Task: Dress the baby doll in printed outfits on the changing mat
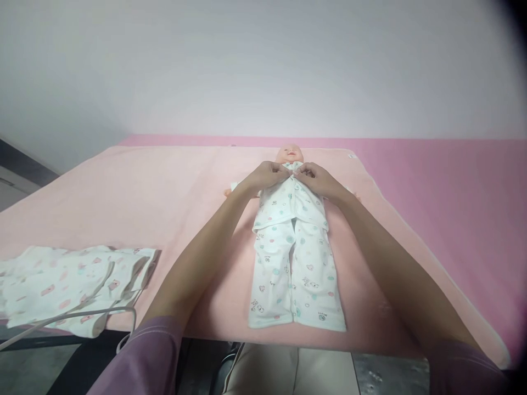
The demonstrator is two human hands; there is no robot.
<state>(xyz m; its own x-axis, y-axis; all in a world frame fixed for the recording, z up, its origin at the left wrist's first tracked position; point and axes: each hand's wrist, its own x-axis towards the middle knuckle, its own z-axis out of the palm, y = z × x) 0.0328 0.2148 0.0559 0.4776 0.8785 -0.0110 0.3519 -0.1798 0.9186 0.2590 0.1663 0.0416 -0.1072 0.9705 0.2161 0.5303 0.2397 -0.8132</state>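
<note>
A baby doll (pixel 290 154) lies on its back, head toward the wall, on a pale pink blanket. It wears a white printed pajama top (pixel 280 203) and matching pajama pants (pixel 272 274). My left hand (pixel 269 174) and my right hand (pixel 316 178) meet at the upper front of the top, just under the doll's chin. Both pinch the edges of the front opening, close together near the collar. The fastening between the fingertips is too small to make out. The doll's arms stretch out to either side, partly behind my hands and forearms.
Folded white printed baby clothes (pixel 61 285) lie at the table's left front corner, with a grey cable (pixel 82 312) across them. The pale pink blanket (pixel 164 197) covers most of the pink table surface (pixel 461 208). A plain wall (pixel 263 71) rises behind.
</note>
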